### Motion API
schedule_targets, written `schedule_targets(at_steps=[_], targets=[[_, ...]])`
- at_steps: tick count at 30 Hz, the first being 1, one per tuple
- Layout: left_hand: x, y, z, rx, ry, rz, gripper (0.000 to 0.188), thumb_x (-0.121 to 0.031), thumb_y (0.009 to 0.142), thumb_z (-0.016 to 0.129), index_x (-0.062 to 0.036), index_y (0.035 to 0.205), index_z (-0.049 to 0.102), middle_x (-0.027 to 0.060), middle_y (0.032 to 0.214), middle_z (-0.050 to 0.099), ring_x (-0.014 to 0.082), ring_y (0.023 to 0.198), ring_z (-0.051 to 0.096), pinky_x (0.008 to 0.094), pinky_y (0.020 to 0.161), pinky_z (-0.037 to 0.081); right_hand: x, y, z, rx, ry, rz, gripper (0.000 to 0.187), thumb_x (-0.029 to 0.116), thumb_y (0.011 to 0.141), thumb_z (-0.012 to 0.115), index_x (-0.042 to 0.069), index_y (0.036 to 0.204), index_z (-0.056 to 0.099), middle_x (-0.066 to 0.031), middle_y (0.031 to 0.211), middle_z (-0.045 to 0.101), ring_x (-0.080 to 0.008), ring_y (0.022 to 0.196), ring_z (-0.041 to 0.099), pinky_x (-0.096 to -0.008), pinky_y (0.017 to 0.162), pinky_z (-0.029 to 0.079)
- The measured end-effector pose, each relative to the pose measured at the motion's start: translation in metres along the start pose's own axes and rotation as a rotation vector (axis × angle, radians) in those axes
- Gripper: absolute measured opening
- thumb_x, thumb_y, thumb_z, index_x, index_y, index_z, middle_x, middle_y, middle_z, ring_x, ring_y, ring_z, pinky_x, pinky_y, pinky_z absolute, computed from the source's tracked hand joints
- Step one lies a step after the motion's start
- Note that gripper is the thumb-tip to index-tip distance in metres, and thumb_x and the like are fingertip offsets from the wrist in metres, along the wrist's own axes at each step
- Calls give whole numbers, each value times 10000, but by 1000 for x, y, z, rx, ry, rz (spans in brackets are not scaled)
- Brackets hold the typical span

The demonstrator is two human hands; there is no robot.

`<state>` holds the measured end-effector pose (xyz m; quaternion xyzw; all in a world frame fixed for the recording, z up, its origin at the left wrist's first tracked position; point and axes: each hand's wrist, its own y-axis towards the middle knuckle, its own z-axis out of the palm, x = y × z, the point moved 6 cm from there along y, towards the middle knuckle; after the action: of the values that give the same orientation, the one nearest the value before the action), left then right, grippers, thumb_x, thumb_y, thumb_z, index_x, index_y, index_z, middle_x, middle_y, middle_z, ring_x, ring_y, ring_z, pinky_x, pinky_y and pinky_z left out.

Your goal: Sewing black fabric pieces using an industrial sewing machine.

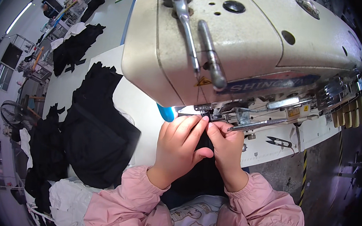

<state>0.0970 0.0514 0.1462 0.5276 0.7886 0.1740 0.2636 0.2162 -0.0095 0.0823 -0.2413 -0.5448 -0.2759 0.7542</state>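
A cream-coloured industrial sewing machine (221, 43) fills the upper right, its needle and presser foot area (207, 111) low on its near side. Black cloth (195, 174) runs from there down over my lap. My left hand (178, 141) lies over the cloth just before the presser foot, fingertips pressing down and thumb stuck out to the right, apart from the fingers. Right beside it, my right hand (226, 145) pinches the cloth's edge between thumb and bent forefinger. The fingertips of both hands nearly meet. The exact piece of cloth beneath them is mostly hidden.
A pile of black fabric pieces (95, 135) covers the table on the left, with more black pieces (77, 48) behind. White crumpled cloth (69, 202) hangs at lower left. Black thread snips (279, 142) lie right of the machine. A blue light (166, 112) glows beside the needle.
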Motion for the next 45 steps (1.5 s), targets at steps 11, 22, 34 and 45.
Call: schedule_targets(at_steps=[11,22,34,45], targets=[[2,-3,1,-17,-57,16,747,-681,998,498,-54,1358,691,108,1267,639,308,1153,606,464,972,446,8,2,0,82,-94,-8,180,91,1007,662,-41,919,748,48,791,633,-26,726,502,-240,638,392],[3,0,-1,42,-55,-32,750,-688,1004,474,-22,1251,715,143,1284,643,341,1187,623,616,1170,361,-4,-1,-2,105,-134,-22,191,77,998,679,-28,1120,782,-28,959,781,-75,858,684,-257,761,534],[0,1,0,6,10,-52,794,-718,979,476,-48,1347,691,92,1286,641,292,1191,598,501,1048,406,6,-3,2,-14,-103,-113,129,51,991,704,-54,930,746,68,751,588,-12,654,453,-229,565,334],[-2,-2,0,25,49,-56,782,-712,978,485,-63,1362,692,77,1317,638,267,1239,581,523,1121,369,5,-1,4,73,-13,-9,129,56,995,709,-33,907,742,81,723,580,0,632,451,-216,543,317]])
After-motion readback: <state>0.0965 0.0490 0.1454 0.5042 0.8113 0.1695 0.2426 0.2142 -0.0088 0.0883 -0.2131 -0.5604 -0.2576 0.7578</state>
